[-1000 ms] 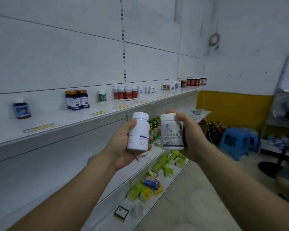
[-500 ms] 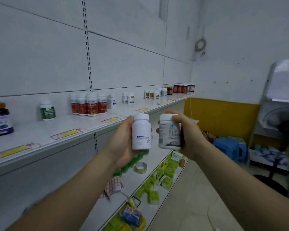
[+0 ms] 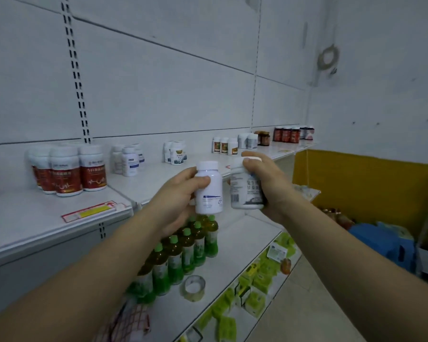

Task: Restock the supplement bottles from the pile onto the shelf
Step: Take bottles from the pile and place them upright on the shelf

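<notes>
My left hand (image 3: 176, 193) grips a slim white supplement bottle (image 3: 209, 191) with a blue-lined label, held upright. Beside it, my right hand (image 3: 269, 183) grips a wider white bottle (image 3: 245, 191) with dark printed text and a barcode, fingers over its cap. Both bottles hover in front of the edge of the white upper shelf (image 3: 47, 218). On that shelf stand groups of bottles: red-labelled white ones (image 3: 67, 169), small white ones (image 3: 129, 159), and more groups (image 3: 177, 151) further right.
Green-capped drink bottles (image 3: 183, 253) and a tape roll (image 3: 194, 287) sit on the lower shelf. Green boxes (image 3: 255, 285) fill the bottom shelf. A yellow price tag (image 3: 92, 212) marks the upper shelf edge. A blue stool (image 3: 386, 245) stands at the right by a yellow wall panel.
The view has moved along the shelf to the right; the red-labelled bottles now stand close at left. Both hands still carry their bottles, raised nearer the upper shelf's edge.
</notes>
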`<action>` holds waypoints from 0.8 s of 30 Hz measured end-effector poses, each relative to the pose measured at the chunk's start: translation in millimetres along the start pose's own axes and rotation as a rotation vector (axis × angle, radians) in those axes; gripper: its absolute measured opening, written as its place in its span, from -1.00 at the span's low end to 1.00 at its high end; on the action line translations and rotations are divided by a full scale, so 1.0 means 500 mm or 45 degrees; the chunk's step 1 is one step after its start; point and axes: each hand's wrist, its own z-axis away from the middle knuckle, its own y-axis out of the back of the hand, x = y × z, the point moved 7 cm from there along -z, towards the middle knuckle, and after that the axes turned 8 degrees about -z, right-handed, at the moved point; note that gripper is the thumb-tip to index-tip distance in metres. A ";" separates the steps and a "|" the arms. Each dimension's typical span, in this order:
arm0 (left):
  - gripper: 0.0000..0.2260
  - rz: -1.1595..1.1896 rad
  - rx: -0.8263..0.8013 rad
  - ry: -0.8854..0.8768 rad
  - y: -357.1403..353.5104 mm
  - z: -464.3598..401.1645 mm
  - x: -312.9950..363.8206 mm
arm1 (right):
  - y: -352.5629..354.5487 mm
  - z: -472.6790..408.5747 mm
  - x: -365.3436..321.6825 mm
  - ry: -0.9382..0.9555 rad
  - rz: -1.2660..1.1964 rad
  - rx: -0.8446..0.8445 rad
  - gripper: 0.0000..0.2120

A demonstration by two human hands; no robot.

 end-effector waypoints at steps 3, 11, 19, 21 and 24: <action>-0.71 -0.190 0.122 -0.077 0.005 -0.082 0.010 | 0.029 -0.098 0.011 -0.032 0.006 -0.094 -0.59; -0.55 -0.776 0.542 -0.056 0.168 -0.181 0.043 | -0.036 -0.333 0.110 -0.082 0.070 -0.372 -0.76; -0.48 -1.337 0.711 0.031 0.285 -0.303 0.010 | -0.122 -0.517 0.222 -0.032 0.311 -0.493 -0.77; -0.51 -1.493 0.779 0.015 0.303 -0.324 0.012 | -0.129 -0.544 0.237 -0.002 0.341 -0.552 -0.75; -0.56 -1.996 0.893 -0.103 0.313 -0.341 0.037 | -0.142 -0.574 0.255 0.029 0.410 -0.644 -0.74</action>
